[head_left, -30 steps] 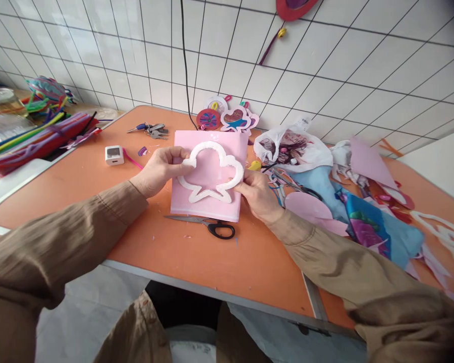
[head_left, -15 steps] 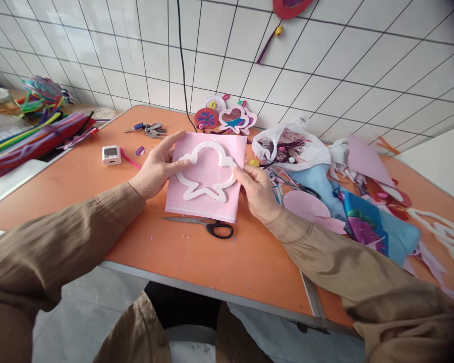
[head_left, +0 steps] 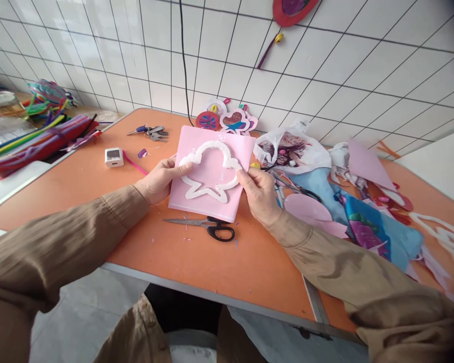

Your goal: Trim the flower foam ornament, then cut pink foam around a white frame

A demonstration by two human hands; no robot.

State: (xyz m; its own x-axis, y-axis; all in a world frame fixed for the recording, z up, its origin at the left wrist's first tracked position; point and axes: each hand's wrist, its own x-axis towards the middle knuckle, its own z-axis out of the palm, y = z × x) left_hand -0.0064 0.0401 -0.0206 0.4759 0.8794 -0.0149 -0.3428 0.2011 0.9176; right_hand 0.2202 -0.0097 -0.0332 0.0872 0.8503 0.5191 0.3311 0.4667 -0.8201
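Observation:
A pink sheet is held up, tilted, between both hands above the table. On its face lies a white foam outline with a rounded top and a pointed, zigzag bottom. My left hand grips the sheet's left edge, its thumb pressed on the outline and its other fingers largely behind the sheet. At the right edge, my right hand pinches the sheet and outline between thumb and fingers. Just below the sheet, black-handled scissors lie on the table with their blades pointing left.
The orange table bears keys and a white charger at the left. Finished ornaments stand at the back. A plastic bag, pink scraps and blue cloth crowd the right. Pipe cleaners lie far left.
The fingers of my left hand have slid from the sheet's upper left edge to lower behind it. The sheet is turned slightly and has shifted a little right and up.

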